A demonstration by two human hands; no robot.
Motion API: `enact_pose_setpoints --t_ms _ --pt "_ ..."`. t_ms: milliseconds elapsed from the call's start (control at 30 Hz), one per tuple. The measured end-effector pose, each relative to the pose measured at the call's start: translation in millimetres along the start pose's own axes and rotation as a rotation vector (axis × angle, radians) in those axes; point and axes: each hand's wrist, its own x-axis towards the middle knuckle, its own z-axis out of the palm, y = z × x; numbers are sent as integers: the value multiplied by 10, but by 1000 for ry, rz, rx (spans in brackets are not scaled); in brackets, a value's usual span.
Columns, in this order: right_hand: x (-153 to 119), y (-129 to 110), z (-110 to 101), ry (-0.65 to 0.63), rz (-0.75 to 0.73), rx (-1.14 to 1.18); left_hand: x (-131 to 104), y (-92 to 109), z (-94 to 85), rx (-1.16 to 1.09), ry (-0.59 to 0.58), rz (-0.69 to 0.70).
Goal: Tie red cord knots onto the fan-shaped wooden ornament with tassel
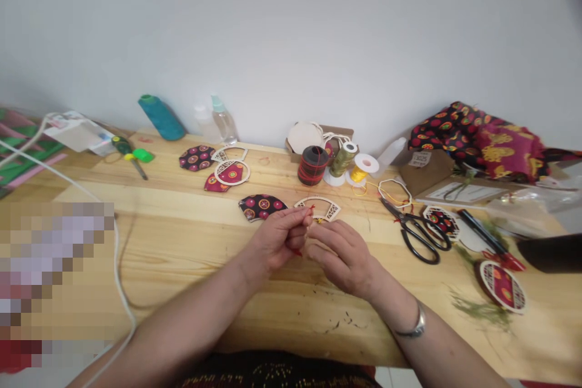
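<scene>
Both hands meet at the middle of the desk [182, 242]. The left hand [277, 239] pinches a red thread [311, 208], its grip closed on it. The right hand [343, 254] curls beside it; its grip is unclear.

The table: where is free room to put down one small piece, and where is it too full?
The table is bare between the white cable and the left hand, and along the front edge. It is crowded right of the right hand: scissors, spools, fabric.
</scene>
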Motion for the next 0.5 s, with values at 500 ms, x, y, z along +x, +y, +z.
enact_pose_setpoints --t_ms 500 --pt "-5 85 172 69 987 823 -57 -4 43 65 -15 81"
